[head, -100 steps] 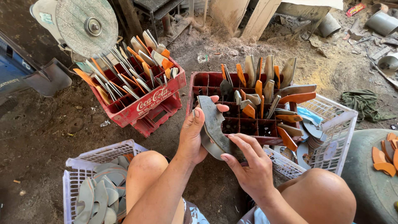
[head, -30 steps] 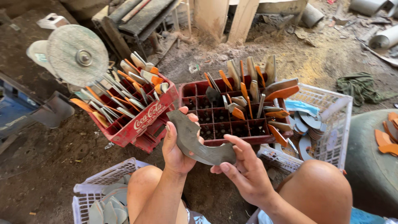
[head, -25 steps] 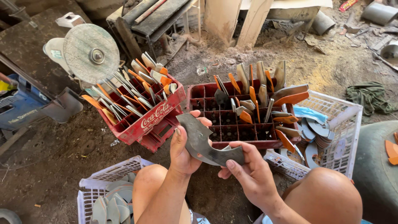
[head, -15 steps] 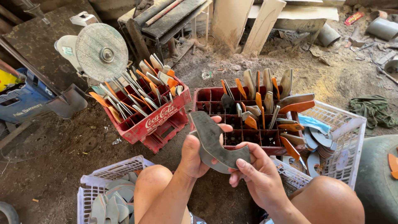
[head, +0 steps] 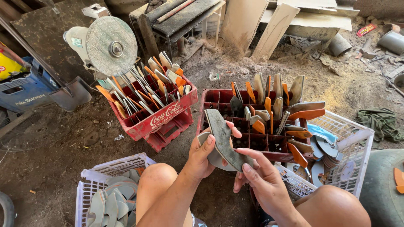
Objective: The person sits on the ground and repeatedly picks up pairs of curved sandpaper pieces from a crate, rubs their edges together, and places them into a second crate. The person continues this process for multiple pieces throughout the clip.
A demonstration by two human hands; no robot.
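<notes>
Fingers (head: pixel 209 141) of the left hand (head: pixel 202 157) curl around the lower edge of a curved grey blade (head: pixel 223 138), thumb on its near side, clamped on it. Right hand (head: pixel 261 183) holds the same blade from below and to the right, its forefinger stretched along the flat and the other fingers closed under the lower end. Blade is held tilted above the knees, just in front of a dark red crate (head: pixel 252 134) whose cells hold upright blades with orange handles. Left of it, a second red crate (head: pixel 153 109) leans, packed with more blades. Behind that stands a grinding wheel (head: pixel 111 46). A white basket (head: pixel 90 185) by the left knee holds loose grey blades; another white basket (head: pixel 353 147) on the right holds more. All of it stands on a dirt floor (head: pixel 59 143).
</notes>
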